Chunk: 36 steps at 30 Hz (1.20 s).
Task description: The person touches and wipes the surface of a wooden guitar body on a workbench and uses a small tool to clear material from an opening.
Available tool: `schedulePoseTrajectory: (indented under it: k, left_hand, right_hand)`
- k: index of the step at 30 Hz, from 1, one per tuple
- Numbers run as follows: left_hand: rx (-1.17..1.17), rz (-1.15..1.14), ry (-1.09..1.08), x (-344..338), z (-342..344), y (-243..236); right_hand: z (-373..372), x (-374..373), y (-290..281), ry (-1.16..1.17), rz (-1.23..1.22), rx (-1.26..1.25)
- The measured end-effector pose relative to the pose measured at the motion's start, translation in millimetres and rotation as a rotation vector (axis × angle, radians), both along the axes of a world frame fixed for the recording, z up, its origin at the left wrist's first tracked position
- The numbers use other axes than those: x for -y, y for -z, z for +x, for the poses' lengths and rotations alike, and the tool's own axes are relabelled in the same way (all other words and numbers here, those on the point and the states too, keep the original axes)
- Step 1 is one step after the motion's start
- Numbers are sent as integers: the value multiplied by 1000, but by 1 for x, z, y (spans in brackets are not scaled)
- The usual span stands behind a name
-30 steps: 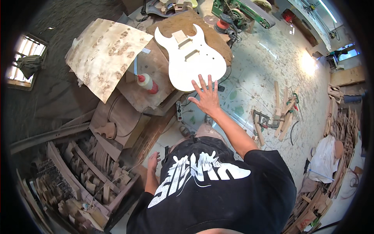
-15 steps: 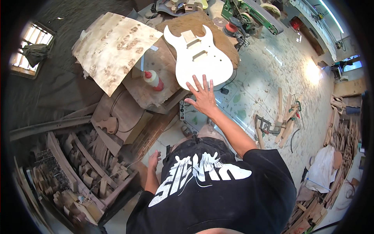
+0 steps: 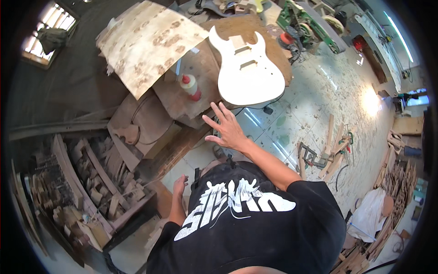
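1 white guitar body (image 3: 248, 73); 1 glue bottle (image 3: 191, 87); 1 veneer sheet (image 3: 148, 43); 2 hands (image 3: 228, 130).

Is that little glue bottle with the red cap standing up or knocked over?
Upright: the glue bottle stands on the wooden board, red cap on top.

A black short-sleeved T-shirt with a large jagged white graphic across the chest, forearms bare.

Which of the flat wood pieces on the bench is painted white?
The guitar body, just beyond the outstretched right hand. It is plain white with cutouts; the veneer sheet to its left is pale and blotchy, and the boards beneath are bare brown.
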<state>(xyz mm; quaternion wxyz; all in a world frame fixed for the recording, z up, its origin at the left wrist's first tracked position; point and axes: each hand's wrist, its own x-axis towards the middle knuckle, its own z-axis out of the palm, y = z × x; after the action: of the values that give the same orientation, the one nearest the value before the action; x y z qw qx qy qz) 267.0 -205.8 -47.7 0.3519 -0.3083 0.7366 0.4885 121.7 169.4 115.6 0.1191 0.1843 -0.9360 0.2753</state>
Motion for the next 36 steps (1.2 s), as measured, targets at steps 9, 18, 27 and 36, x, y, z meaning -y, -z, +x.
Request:
schedulePoseTrajectory:
  k: [9, 18, 27, 36]
  left_hand:
    - [-7, 33, -89, 17, 47, 8]
    - [84, 6, -156, 42, 115, 18]
    - [49, -11, -247, 1, 81, -1]
    - [-118, 79, -179, -3, 24, 6]
  right_hand:
    - [-7, 7, 75, 32, -1600, 1385]
    - [-26, 23, 77, 30, -1747, 1438]
    - [-96, 32, 4, 135, -487, 155]
    - [-171, 34, -6, 136, -335, 188]
